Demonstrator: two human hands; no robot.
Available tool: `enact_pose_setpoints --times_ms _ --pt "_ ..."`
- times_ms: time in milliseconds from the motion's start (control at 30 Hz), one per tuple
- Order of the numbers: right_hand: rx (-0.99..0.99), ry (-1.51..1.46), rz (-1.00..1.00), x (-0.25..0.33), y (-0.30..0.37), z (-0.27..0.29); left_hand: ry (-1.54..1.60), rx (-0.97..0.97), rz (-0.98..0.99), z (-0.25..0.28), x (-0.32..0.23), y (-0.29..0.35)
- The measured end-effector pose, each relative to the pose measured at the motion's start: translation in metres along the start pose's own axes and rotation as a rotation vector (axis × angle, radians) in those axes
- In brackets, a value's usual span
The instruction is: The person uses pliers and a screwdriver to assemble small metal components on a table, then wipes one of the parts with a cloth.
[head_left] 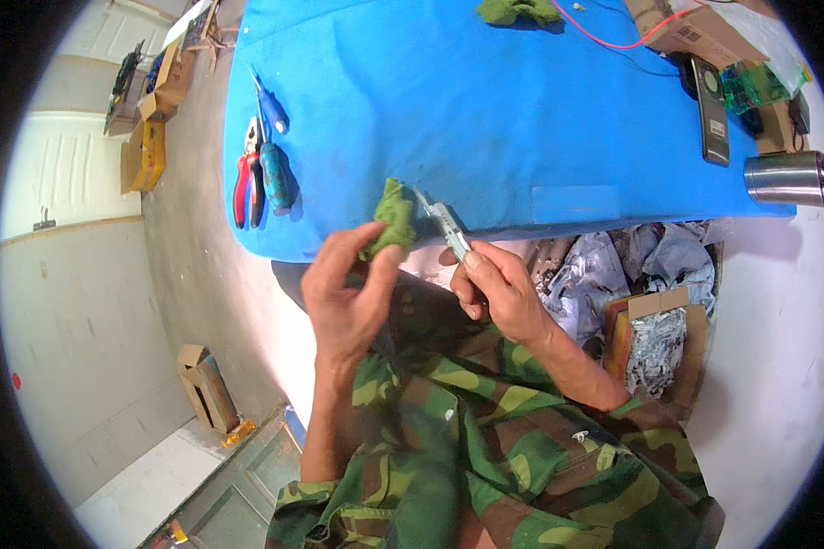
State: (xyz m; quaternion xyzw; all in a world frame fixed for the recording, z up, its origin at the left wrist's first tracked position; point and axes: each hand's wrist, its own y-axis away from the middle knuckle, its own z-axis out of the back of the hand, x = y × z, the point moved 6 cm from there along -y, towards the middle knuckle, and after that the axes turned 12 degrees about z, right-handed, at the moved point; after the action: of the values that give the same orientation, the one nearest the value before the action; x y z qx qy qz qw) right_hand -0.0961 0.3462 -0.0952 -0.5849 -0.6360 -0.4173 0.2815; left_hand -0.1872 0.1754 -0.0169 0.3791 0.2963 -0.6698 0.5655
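Observation:
My left hand (346, 293) pinches a crumpled green cloth (394, 218) between thumb and fingers, just past the near edge of the blue table. Beside it, my right hand (499, 285) grips a silver knife-like tool (447, 227). The tool's narrow pointed end slants up and left, close to the cloth, and a small gap seems to part them. My fingers cover the tool's lower end, and its exact kind is not plain.
On the blue-covered table (412, 91) lie red-and-black pliers (249, 178) and two screwdrivers (276, 174) at left. Another green cloth (519, 11) is at the far edge. At right are a phone-like black device (710, 110) and a steel flask (790, 178). Below stands a box of scraps (657, 352).

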Motion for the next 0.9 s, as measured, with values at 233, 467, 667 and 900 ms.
enact_pose_setpoints --times_ms 233,467,667,900 --pt "-0.012 0.452 0.177 0.002 -0.01 0.002 -0.242 0.031 -0.251 -0.041 -0.034 0.008" --pt "-0.028 0.652 0.296 0.0 -0.008 -0.002 -0.385 -0.073 -0.229 -0.036 -0.032 -0.02" --pt "-0.019 0.664 0.261 0.01 -0.008 -0.009 -0.229 -0.118 -0.153 -0.027 -0.012 -0.04" --pt "-0.013 0.481 0.206 0.002 -0.009 -0.004 0.184 -0.141 0.247 0.01 0.009 -0.035"
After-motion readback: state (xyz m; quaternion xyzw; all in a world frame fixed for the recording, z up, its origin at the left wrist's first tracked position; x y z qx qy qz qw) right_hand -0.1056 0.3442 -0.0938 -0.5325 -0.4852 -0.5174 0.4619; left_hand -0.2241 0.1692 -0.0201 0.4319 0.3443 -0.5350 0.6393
